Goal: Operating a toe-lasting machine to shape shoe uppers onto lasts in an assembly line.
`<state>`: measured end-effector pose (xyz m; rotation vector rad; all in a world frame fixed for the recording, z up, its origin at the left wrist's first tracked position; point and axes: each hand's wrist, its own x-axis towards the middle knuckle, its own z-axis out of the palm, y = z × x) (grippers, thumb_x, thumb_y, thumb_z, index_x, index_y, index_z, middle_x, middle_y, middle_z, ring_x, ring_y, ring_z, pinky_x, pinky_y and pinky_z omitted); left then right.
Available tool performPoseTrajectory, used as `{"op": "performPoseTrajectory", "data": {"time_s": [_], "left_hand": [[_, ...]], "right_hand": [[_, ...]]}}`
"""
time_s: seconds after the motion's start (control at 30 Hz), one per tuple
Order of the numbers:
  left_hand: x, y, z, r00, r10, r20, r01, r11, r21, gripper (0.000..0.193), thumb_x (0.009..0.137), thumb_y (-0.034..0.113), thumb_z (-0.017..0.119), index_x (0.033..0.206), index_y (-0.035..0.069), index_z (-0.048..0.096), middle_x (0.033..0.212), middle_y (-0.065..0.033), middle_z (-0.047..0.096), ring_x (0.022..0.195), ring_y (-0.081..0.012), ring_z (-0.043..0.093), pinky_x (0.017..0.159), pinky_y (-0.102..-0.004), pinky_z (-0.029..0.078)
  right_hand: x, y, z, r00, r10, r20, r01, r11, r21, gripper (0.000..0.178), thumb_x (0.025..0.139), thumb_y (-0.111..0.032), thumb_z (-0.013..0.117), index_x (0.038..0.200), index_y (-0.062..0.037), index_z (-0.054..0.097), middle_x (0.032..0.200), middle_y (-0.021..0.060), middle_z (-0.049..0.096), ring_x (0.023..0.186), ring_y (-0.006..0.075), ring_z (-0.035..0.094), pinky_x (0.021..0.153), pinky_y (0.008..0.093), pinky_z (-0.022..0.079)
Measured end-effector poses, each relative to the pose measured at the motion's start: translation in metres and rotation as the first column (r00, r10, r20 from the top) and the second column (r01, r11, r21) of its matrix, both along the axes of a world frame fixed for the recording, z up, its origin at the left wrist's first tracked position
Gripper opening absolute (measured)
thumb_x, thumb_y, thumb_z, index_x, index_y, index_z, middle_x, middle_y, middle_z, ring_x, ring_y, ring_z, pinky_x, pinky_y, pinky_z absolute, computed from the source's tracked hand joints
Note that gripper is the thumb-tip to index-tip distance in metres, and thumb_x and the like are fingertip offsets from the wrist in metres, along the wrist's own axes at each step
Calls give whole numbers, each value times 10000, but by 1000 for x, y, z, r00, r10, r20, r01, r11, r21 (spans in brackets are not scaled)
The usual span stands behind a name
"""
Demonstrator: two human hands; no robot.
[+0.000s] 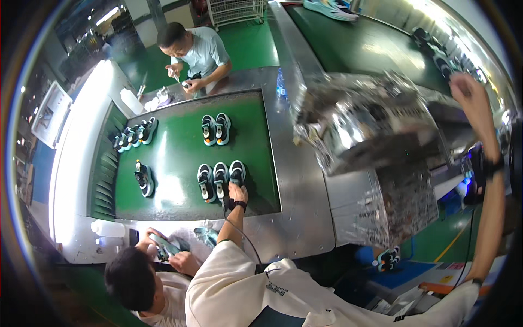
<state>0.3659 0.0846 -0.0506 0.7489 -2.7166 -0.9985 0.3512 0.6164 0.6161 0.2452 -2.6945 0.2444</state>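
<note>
My left hand (pixel 238 192) is closed on the heel end of a black-and-pale-blue sneaker (pixel 237 171) on the green conveyor belt (pixel 180 147). That shoe is the rightmost in a row of three; two similar sneakers (pixel 212 182) stand close beside it on the left. Far to the right, my raised right hand (pixel 468 90) is close to dark sneakers (pixel 438 59) on a second belt (pixel 370 43). Its fingers look bent but are small and blurred, so whether it touches a shoe cannot be made out.
Foil-wrapped machinery (pixel 370 120) stands between the belts. More sneakers (pixel 216 129) sit farther up the near belt, others (pixel 143 179) at left. One co-worker (pixel 196 54) works across the belt; another (pixel 136 278), at my left, handles a shoe. A cable hangs by my left wrist.
</note>
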Motion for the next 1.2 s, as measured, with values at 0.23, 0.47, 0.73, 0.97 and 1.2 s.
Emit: {"op": "performPoseTrajectory", "data": {"time_s": [0.23,0.47,0.73,0.97,1.2], "left_hand": [[-10,27,32,988,71,135,-71,997,-3,679,799,304,696,1340,60,368,1093,-234,586,920,-436,615,763,-504,506],[-8,27,37,994,111,0,-111,993,40,626,795,234,705,1333,79,426,1061,-222,603,888,-434,615,746,-503,501],[-2,3,12,998,-44,55,37,992,118,685,823,281,666,1378,3,376,1287,-260,518,1121,-419,556,924,-456,449],[25,99,167,754,-418,-507,602,749,277,580,917,311,624,1331,-54,446,1334,-215,495,1211,-315,476,1040,-411,348],[194,301,418,63,-847,-528,-600,-455,658,980,856,734,385,1473,-12,229,1462,-317,292,1252,-511,420,1068,-609,315]], "right_hand": [[-330,-44,8,976,4,218,-22,996,81,664,839,-390,656,1268,89,488,1217,214,598,1132,273,574,962,345,434],[-431,-68,-30,995,-104,0,103,981,163,742,762,-608,672,1125,36,612,967,103,653,842,181,609,760,328,476],[-236,-166,11,996,-70,50,71,997,-14,224,774,-201,696,855,6,674,787,60,645,760,156,598,684,302,475],[91,-99,45,953,201,-225,-253,938,-235,463,724,-253,760,1080,-10,592,921,100,660,854,188,621,781,349,488],[367,-81,-43,992,73,106,-52,980,-190,483,695,-80,749,1147,-118,581,1214,58,563,1195,256,520,1078,587,278]]}}
